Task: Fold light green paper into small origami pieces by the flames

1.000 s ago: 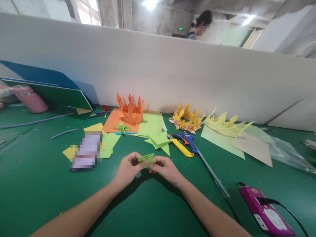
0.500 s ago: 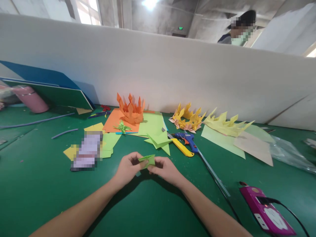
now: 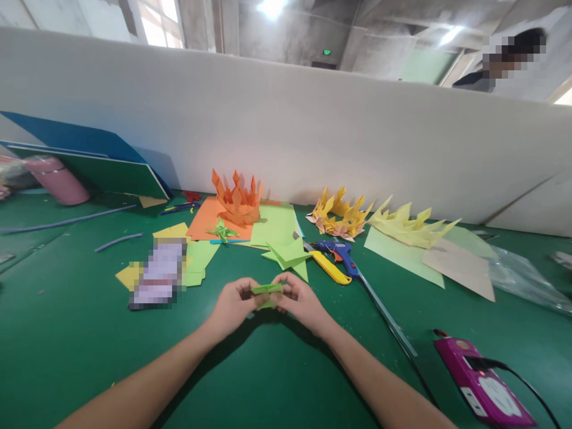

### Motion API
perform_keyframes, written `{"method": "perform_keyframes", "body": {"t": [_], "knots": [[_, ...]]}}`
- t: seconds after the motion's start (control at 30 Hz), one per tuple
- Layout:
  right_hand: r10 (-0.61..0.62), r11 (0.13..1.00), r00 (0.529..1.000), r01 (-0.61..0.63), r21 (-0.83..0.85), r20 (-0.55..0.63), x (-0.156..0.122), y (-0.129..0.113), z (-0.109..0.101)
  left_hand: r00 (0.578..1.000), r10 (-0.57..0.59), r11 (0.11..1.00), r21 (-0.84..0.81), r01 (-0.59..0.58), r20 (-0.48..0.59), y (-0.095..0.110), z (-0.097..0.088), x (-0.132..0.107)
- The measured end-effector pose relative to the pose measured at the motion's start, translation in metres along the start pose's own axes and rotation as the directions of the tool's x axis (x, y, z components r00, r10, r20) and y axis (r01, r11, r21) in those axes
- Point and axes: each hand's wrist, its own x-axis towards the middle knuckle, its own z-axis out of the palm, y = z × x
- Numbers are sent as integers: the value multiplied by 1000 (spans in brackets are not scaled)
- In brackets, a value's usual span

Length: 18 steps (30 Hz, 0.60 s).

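Between my hands is a small piece of folded green paper [image 3: 267,288], held just above the table. My left hand [image 3: 235,305] pinches its left end between thumb and fingers. At the right end my right hand [image 3: 300,301] is closed on the same paper, thumb in front and fingers behind. The thumbs hide part of its lower side. Just beyond lie folded light-green paper pieces [image 3: 288,257]. A yellow utility knife [image 3: 330,267] and a blue glue gun [image 3: 343,255] rest to their right.
An orange paper crown [image 3: 239,202], a yellow-orange crown [image 3: 342,211] and a pale yellow one [image 3: 411,223] stand along the white partition [image 3: 286,125]. A blurred-out flat object [image 3: 158,274] lies left. A magenta power strip [image 3: 482,381] with a cord is front right. A person [image 3: 504,62] is beyond the partition.
My right fingers have risen behind the green paper and shifted their grip; its upper edge now lies flatter. My left hand has barely moved. The person behind the partition has moved right.
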Motion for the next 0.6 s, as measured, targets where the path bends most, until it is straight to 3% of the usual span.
{"method": "perform_keyframes", "body": {"t": [0.3, 0.6], "knots": [[-20, 1000, 998, 20, -5, -54, 2, 4, 0, 996, 0, 993, -115, 10, 89, -5, 6, 2], [6, 1000, 993, -5, 4, -119, 3, 6, 0, 987, -73, 981, -170, 97, 142, -2, 3, 2]]}}
